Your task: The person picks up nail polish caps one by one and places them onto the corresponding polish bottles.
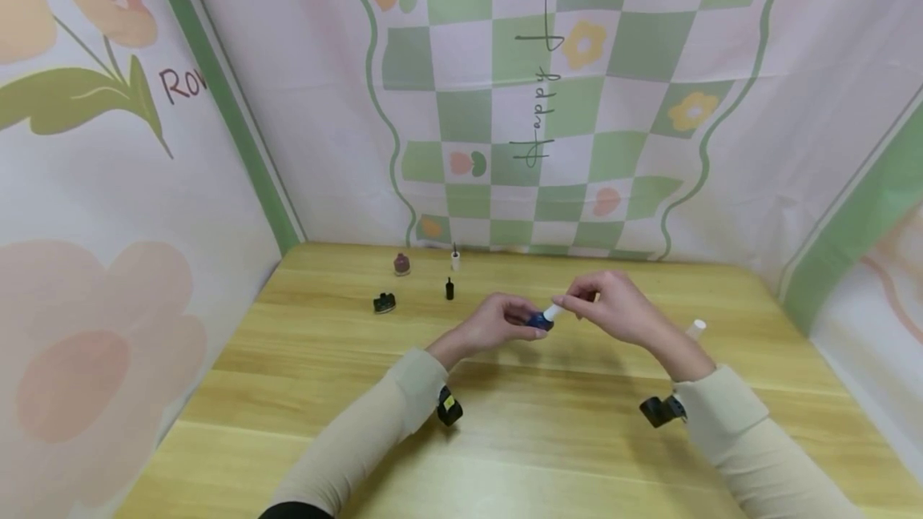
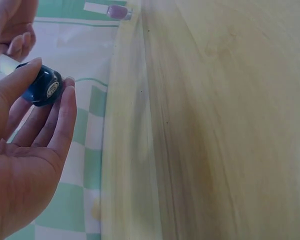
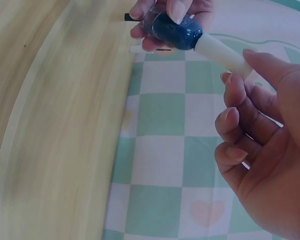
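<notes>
Above the worktop [image 1: 548,431], the left hand [image 1: 493,319] holds the blue bottle [image 1: 538,323]; the right hand [image 1: 613,307] pinches its cap [image 3: 221,52], which meets the neck. At far left, the purple bottle [image 1: 401,266] and black bottle [image 1: 385,304] sit uncapped, white brush [image 1: 455,261] and black brush [image 1: 449,290] upright nearby. Judged progress: two bottles open; blue bottle and capped lilac bottle [image 2: 118,12], at right, remain.

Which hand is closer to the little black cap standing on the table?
The left hand. It holds the blue bottle, to the right of the black cap; the right hand is farther right, pinching the bottle's white cap.
</notes>
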Tool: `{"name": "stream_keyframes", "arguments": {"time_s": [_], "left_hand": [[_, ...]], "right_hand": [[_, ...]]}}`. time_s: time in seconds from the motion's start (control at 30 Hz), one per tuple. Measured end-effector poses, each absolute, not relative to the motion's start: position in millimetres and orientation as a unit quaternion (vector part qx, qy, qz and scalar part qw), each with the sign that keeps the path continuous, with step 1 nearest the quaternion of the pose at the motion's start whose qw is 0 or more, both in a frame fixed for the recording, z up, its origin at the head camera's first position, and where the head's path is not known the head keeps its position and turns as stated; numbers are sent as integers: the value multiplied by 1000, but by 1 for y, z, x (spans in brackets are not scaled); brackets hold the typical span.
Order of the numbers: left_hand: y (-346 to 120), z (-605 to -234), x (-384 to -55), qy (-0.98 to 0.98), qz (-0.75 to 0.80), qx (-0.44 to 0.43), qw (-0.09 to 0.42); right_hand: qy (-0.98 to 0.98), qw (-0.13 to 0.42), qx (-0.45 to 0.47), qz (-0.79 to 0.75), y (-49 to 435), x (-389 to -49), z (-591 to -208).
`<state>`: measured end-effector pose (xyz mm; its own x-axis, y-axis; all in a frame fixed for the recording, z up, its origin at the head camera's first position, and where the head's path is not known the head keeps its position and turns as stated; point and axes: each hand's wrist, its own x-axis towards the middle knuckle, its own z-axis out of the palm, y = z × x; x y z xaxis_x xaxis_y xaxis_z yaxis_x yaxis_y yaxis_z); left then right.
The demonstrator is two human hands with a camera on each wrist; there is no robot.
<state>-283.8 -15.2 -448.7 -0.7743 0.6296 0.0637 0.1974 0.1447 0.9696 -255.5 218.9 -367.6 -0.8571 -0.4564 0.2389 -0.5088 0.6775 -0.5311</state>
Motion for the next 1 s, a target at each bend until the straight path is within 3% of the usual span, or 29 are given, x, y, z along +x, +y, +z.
{"name": "stream_keyframes", "arguments": {"time_s": [0.47,1.0], "left_hand": [[-6,-452,-280,735,600,274,156],[-4,-456,-279,730,602,280,160]], "right_hand": [[-904,104,264,320,205,-252,-367],[-896,35,259,360,214,-251,-373]]}}
